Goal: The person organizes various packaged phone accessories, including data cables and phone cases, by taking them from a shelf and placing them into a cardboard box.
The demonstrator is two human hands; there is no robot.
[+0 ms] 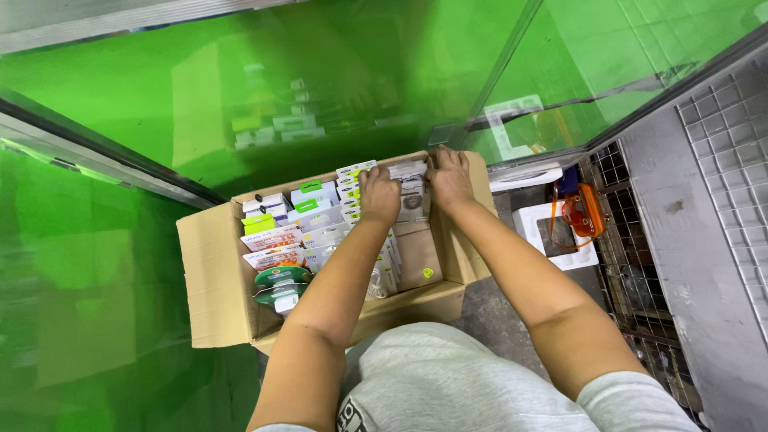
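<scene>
An open cardboard box sits on the floor in front of my knees, packed with rows of small white, green and grey retail packages. My left hand and my right hand reach into the box's far right corner. Both grip a small grey carded package from either side, with more flat packages standing behind it. A bare brown cardboard strip shows on the box's right side, under my left forearm.
Green glass panels with dark metal frames stand to the left and ahead. At right are a white foam block, an orange-and-clear object, a wire grid rack and a grey wall.
</scene>
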